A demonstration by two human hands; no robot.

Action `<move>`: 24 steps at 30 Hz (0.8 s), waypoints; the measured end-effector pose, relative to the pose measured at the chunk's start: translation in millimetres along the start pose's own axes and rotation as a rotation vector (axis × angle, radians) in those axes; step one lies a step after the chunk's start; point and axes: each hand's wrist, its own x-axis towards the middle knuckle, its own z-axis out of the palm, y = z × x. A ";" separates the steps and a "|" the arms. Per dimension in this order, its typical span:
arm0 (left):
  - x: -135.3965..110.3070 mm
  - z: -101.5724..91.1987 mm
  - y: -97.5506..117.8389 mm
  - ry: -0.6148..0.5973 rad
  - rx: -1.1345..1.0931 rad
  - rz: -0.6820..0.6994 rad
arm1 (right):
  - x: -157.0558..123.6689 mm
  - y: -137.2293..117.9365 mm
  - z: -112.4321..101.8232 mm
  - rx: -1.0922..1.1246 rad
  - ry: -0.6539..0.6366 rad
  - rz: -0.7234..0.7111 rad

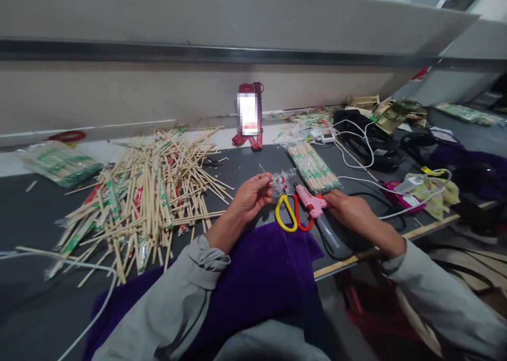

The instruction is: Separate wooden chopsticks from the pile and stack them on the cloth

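My left hand is closed in a pinch above the table; a thin tip shows above the fingers, but I cannot make out what it belongs to. Right beside those fingertips lies crumpled clear plastic. My right hand is wrapped round the handle of a pink glue gun, its nozzle pointing up and left and a clear glue stick coming out of its back. Between the hands are scissors with one yellow and one red handle. Behind the glue gun sits a wrapped pack of chopsticks.
To the left spreads a heap of loose chopsticks, with another wrapped pack beyond. A phone on a red stand leans at the wall. Black straps, white cables and a magenta item crowd the right. Purple cloth covers my lap.
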 end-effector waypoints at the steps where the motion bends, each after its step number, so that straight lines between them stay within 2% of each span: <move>1: -0.3 -0.6 -0.3 0.003 0.000 0.002 | -2.0 1.1 0.3 0.006 0.011 -0.025; 3: -0.9 -0.1 -1.0 0.008 0.003 0.002 | -9.1 6.7 -6.1 0.081 0.067 -0.123; 5: -1.0 1.4 -1.8 0.020 0.005 -0.001 | -16.7 17.7 -20.8 0.176 0.189 -0.189; 8: 0.5 3.6 -4.3 0.042 0.013 -0.004 | -11.9 40.3 -48.1 0.193 0.418 -0.125; 10: 1.2 4.4 -6.5 0.041 0.024 -0.012 | 9.7 55.9 -59.6 0.118 0.498 -0.058; 13: -3.6 3.2 -8.4 0.044 0.036 -0.024 | 59.3 77.0 -57.2 0.075 0.464 -0.033; 17: -23.2 -4.2 -6.9 0.063 0.058 -0.047 | 111.8 96.3 -33.5 0.103 0.318 -0.140; 20: -36.4 -11.1 -6.4 0.097 0.084 -0.084 | 124.6 102.7 -22.0 0.098 0.286 -0.119; 24: -39.7 -16.6 -9.4 0.105 0.137 -0.100 | 122.8 98.0 -21.8 0.095 0.284 -0.092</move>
